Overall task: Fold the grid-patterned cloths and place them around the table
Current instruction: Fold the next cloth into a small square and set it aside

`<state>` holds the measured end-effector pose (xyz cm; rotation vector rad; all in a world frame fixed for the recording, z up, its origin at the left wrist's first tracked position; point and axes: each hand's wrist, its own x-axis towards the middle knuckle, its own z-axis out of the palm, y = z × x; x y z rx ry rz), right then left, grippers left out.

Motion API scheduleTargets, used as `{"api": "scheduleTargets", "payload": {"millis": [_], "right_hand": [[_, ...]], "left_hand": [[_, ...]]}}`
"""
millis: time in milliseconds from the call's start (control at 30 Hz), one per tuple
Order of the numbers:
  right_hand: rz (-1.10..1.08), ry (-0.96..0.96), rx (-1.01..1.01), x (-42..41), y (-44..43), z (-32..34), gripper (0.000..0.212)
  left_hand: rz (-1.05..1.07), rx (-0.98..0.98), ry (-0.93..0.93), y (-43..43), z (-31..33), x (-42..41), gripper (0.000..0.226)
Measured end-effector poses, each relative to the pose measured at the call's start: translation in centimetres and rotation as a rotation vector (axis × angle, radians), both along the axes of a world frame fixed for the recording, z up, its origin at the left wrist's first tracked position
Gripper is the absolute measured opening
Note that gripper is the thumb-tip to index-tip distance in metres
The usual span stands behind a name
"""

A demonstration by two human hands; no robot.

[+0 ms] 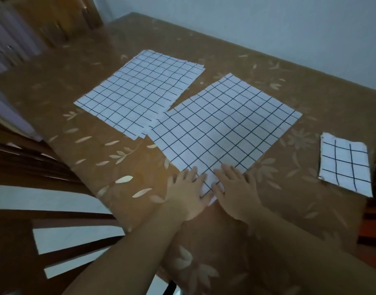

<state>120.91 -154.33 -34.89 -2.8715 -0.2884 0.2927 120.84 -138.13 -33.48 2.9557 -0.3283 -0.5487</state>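
Note:
Two white cloths with a dark grid lie spread flat on the table. The nearer cloth [221, 126] points one corner toward me. My left hand [186, 193] and my right hand [236, 192] rest side by side on that near corner, fingers straight and spread, palms down. The farther cloth [140, 92] lies to the left behind it, its near corner slightly under the nearer cloth's edge; it looks like more than one layer. A small folded grid cloth [344, 165] sits apart at the right edge of the table.
The table [118, 162] wears a brown covering with pale leaf prints. Dark wooden chair slats [55, 222] stand at the left, close to the table edge. A pale wall runs behind the far edge. Something dark and orange shows at the far right.

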Motion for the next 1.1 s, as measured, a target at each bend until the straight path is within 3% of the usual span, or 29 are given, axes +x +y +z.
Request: {"api": "scheduleTargets", "payload": {"millis": [167,267,533,700,833,900,967,1033,1100], "right_hand": [[-0.103,-0.061,-0.109,-0.5,0.3,-1.0,0.078],[-0.180,0.003,-0.115,-1.1,0.4,-1.5,0.079],[-0.265,-0.258,0.233,-0.3,-0.6,-2.4,0.019],[-0.299,-0.205,0.545,0.0,-2.5,0.2,0.012],[-0.347,-0.116,0.549,0.3,-4.4,3.4,0.015],[-0.285,-0.147,0.500,-0.1,-5.5,5.1,0.016],[-0.154,-0.109,0.419,-0.8,-6.0,6.6,0.037],[0.026,0.003,0.213,-1.5,-5.6,7.3,0.081],[0.138,0.034,0.019,-2.0,-4.6,6.8,0.102]], "left_hand": [[-0.139,-0.015,-0.063,1.2,-0.4,-0.7,0.058],[-0.072,-0.085,-0.129,1.7,-0.8,-0.7,0.055],[0.056,-0.180,-0.088,3.8,-1.6,0.4,0.059],[-0.035,-0.151,-0.103,4.0,-1.1,1.2,0.067],[0.093,-0.225,-0.364,3.6,-0.2,2.4,0.029],[0.135,-0.242,-0.408,3.6,0.7,3.2,0.019],[0.121,-0.201,-0.406,3.4,1.4,3.6,0.021],[0.074,-0.185,-0.425,3.1,2.2,3.8,0.022],[0.005,-0.217,-0.401,2.5,2.6,3.6,0.022]]}}
